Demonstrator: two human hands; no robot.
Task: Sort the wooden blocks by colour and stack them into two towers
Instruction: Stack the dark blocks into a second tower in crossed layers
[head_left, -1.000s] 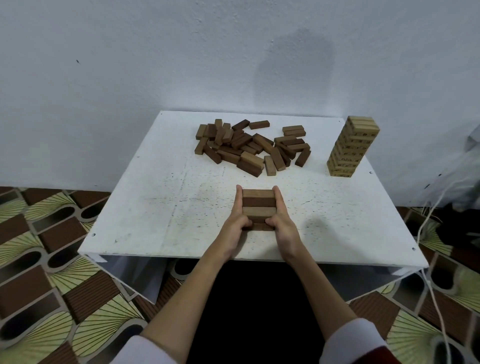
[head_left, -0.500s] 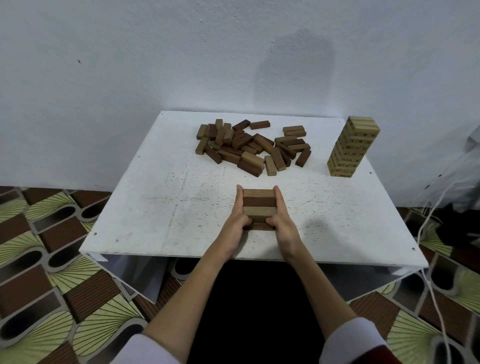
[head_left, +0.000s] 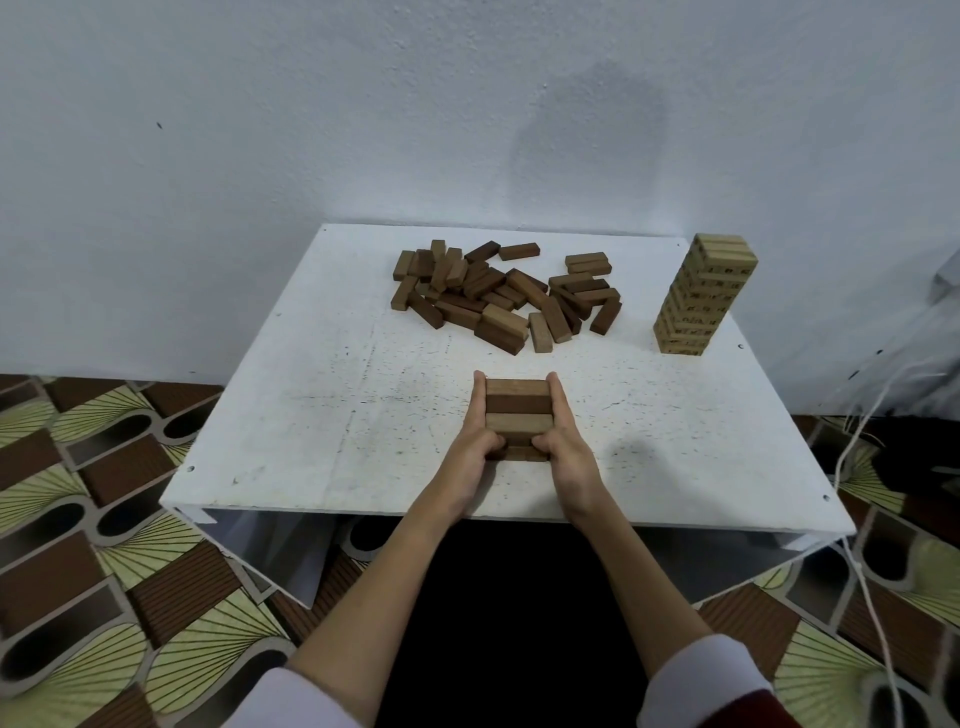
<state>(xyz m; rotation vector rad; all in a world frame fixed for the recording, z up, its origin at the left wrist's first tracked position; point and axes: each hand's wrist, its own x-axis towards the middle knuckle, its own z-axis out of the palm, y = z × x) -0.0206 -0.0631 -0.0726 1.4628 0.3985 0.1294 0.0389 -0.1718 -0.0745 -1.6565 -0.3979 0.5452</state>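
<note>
Home room, low white table (head_left: 322, 415), patterned floor mat (head_left: 78, 519), plain wall (head_left: 260, 104)

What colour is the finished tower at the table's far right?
Pale yellowish wood with dark markings on the tower, seen in the head view.

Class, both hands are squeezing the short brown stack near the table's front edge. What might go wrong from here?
1. The left hand and right hand could nudge the brown stack crooked when letting go.
2. Reaching for the loose pile, a sleeve might clip the stack.
</note>
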